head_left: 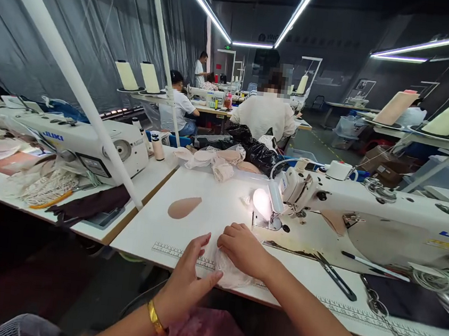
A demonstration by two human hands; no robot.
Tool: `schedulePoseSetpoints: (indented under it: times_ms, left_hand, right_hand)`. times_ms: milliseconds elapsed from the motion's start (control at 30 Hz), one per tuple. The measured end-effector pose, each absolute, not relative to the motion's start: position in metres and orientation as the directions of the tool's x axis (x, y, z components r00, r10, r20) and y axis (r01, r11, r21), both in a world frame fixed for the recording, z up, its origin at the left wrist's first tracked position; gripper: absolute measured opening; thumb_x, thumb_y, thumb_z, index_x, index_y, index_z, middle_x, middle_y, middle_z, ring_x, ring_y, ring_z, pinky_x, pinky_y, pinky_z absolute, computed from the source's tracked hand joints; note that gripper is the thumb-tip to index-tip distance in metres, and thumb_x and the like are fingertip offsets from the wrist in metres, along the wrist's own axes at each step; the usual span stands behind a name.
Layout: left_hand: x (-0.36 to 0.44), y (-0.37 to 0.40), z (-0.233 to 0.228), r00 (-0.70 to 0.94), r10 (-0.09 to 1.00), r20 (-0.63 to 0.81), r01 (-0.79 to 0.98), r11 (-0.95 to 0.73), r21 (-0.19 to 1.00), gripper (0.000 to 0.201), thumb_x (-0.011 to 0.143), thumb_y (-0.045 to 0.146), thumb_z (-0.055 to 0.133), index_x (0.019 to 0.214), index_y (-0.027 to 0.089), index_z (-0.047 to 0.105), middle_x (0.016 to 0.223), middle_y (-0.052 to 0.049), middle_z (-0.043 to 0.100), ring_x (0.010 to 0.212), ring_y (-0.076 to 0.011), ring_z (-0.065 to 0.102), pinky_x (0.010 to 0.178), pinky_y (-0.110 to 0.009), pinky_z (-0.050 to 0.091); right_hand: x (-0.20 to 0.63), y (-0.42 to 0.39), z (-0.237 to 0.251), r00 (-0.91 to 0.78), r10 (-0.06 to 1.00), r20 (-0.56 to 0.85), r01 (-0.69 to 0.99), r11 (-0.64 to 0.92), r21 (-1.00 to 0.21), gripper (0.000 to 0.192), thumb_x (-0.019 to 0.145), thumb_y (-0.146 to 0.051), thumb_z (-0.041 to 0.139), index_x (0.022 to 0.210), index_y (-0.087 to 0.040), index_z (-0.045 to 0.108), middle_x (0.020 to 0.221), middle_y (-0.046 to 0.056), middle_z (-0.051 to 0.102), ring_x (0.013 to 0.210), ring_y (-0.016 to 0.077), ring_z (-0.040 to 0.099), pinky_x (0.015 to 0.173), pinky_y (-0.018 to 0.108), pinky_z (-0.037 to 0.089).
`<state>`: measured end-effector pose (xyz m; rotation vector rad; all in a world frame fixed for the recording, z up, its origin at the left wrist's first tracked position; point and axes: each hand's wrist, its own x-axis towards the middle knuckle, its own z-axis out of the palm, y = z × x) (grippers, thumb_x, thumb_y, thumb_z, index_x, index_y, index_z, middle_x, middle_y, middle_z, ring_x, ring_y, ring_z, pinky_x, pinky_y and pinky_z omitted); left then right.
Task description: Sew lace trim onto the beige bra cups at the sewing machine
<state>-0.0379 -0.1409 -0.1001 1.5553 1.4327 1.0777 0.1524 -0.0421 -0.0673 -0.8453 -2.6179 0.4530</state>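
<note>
My right hand (245, 249) has its fingers curled over a piece of white lace fabric (232, 277) at the table's front edge. Beside it, my left hand (191, 274) is held with thumb and fingers apart; the thumb tip comes close to the lace, and whether it touches I cannot tell. A beige teardrop-shaped pad (184, 207) lies flat on the white table (148, 229), beyond my left hand. Under the lit needle area of the sewing machine (394, 228) stands a brightly lit pale piece (262, 203). Part of the lace is hidden beneath my right hand.
Black thread snips (335, 276), a pen (374, 265) and a dark cloth (411, 302) lie to the right. Several pads and lace pieces (225, 163) are heaped at the back by a black plastic bag (260, 153). Another sewing machine (79, 139) stands left; people sit ahead.
</note>
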Motion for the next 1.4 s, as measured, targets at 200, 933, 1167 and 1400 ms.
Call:
schedulePoseSetpoints:
  times_ms: [200, 933, 1167, 1400]
  left_hand:
    - [-0.018, -0.129, -0.105, 0.023, 0.999, -0.024, 0.015, 0.024, 1.0, 0.083, 0.077, 0.052, 0.084, 0.147, 0.024, 0.051, 0.122, -0.011, 0.067, 0.111, -0.028, 0.064, 0.099, -0.043, 0.053]
    - [-0.075, -0.039, -0.059, 0.112, 0.955, 0.274, 0.796, -0.252, 0.551, 0.037, 0.083, 0.03, 0.067, 0.118, 0.022, 0.06, 0.13, -0.014, 0.064, 0.125, -0.0341, 0.056, 0.106, -0.047, 0.043]
    - [-0.116, -0.022, -0.037, 0.045, 0.984, 0.17, 0.907, -0.111, 0.406, 0.025, 0.088, 0.028, 0.05, 0.108, 0.019, 0.063, 0.085, -0.008, 0.067, 0.083, -0.0298, 0.064, 0.076, -0.038, 0.047]
    - [-0.032, -0.026, -0.003, 0.563, 0.826, -0.002, 0.566, -0.385, 0.729, 0.033, 0.084, 0.043, 0.065, 0.062, 0.019, 0.057, 0.066, 0.0, 0.056, 0.064, -0.0169, 0.049, 0.057, -0.027, 0.031]
  right_hand:
    - [0.175, -0.062, -0.048, -0.416, 0.875, 0.247, 0.361, 0.408, -0.838, 0.014, 0.102, -0.027, 0.056, 0.093, -0.02, 0.064, 0.086, 0.001, 0.063, 0.08, 0.0175, 0.057, 0.07, 0.028, 0.045]
    - [0.212, -0.049, -0.089, -0.177, 0.974, -0.14, -0.159, -0.169, -0.973, 0.057, 0.067, -0.071, 0.088, 0.076, -0.019, 0.067, 0.076, 0.003, 0.068, 0.07, 0.0189, 0.064, 0.071, 0.032, 0.05]
    - [0.218, -0.043, -0.096, -0.166, 0.978, -0.129, -0.235, -0.167, -0.958, 0.055, 0.07, -0.066, 0.089, 0.083, -0.019, 0.062, 0.089, 0.006, 0.076, 0.079, 0.0195, 0.072, 0.071, 0.028, 0.052]
    - [0.215, -0.045, -0.091, -0.183, 0.983, -0.026, -0.231, -0.069, -0.97, 0.053, 0.08, -0.069, 0.081, 0.091, -0.019, 0.066, 0.095, 0.007, 0.074, 0.086, 0.0202, 0.071, 0.075, 0.029, 0.053]
